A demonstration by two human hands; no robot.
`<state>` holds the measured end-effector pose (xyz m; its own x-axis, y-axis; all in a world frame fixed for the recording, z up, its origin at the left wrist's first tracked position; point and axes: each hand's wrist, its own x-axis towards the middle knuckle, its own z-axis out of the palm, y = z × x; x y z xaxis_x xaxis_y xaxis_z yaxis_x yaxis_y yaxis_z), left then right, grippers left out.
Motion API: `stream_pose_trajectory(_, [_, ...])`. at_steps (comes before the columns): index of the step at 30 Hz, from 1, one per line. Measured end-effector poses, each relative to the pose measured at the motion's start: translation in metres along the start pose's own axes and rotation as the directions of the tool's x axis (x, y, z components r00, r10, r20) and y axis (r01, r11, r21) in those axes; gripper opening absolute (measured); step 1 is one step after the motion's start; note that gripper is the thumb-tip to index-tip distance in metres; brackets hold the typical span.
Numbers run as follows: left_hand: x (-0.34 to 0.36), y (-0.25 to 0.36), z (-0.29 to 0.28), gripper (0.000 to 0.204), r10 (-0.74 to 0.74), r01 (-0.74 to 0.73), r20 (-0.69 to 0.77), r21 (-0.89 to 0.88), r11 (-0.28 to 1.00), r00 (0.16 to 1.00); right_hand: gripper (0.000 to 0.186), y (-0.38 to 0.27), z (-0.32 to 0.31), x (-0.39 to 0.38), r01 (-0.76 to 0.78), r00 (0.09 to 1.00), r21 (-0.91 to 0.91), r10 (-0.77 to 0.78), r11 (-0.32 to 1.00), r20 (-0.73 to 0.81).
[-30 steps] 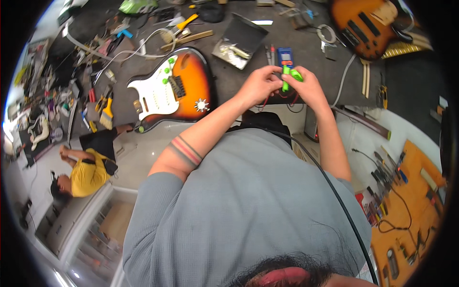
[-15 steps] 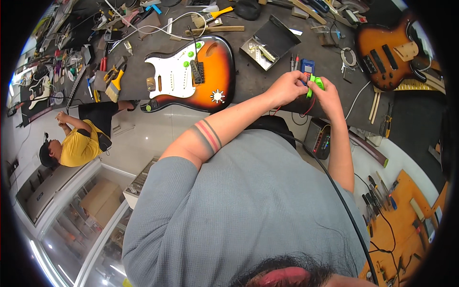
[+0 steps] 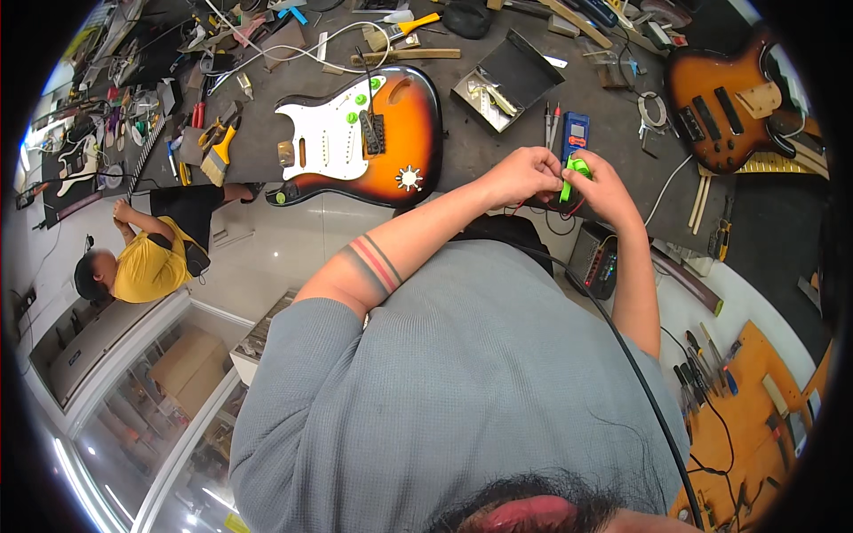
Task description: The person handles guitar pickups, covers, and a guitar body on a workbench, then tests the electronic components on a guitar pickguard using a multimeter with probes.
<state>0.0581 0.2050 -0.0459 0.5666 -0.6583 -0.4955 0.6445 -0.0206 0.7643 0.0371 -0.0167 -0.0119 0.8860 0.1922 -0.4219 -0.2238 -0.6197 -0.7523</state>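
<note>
"Bright green identifies the small piece (image 3: pixel 578 167). State its location and the grip on it."

"It is at the near edge of the dark workbench (image 3: pixel 471 147), just on the wearer's side of the blue multimeter (image 3: pixel 576 124). The right hand (image 3: pixel 602 188) is clamped on it between thumb and fingers, which cover part of it. Its exact type cannot be told."

"State the condition of the left hand (image 3: pixel 524 176)."

"Its thumb and fingertips are drawn together, close beside the green piece. Whether they grip anything cannot be told. A red lead (image 3: pixel 576 210) loops below the hands."

"List the adjacent items."

"Two test probes (image 3: pixel 554 120) lie side by side along the left of the multimeter. Farther left is an open black box (image 3: pixel 526 64) containing pale parts (image 3: pixel 494 96)."

"And the instruments?"

"A sunburst electric guitar body (image 3: pixel 418 111) lies left of the box. Its white pickguard (image 3: pixel 315 160) carries green knobs (image 3: pixel 353 117), and a black bridge (image 3: pixel 374 133) sits beside them. A second sunburst body (image 3: pixel 697 84), with dark pickups, lies at the far right of the bench."
</note>
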Motion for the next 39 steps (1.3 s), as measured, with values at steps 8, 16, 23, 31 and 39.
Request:
stream_pose_trajectory(8, [-0.003,0.002,-0.016,0.015,-0.025,0.025,-0.047,0.018,1.000,0.999,0.035,-0.012,0.013,0.000,0.032,0.972,-0.071,-0.047,0.997,-0.230])
stream_pose_trajectory(16, [-0.036,-0.006,-0.042,0.018,-0.023,0.018,-0.140,-0.040,0.999,0.990,0.051,0.050,-0.046,0.038,-0.408,0.877,-0.269,0.292,0.873,-0.382])
stream_pose_trajectory(23, [-0.061,-0.018,-0.060,0.019,0.001,-0.034,-0.159,-0.203,0.979,0.987,0.055,0.110,-0.025,0.081,-0.496,0.856,-0.448,0.333,0.744,-0.395])
stream_pose_trajectory(31, [-0.079,-0.009,-0.064,0.023,0.121,-0.191,-0.246,-0.285,0.939,0.962,0.045,0.119,-0.027,0.061,-0.331,0.825,-0.198,0.182,0.923,-0.535])
stream_pose_trajectory(39, [-0.080,0.011,-0.047,0.022,0.235,-0.296,-0.393,-0.104,0.949,0.889,0.028,-0.080,0.018,0.006,0.070,0.989,0.462,0.001,0.884,-0.151])
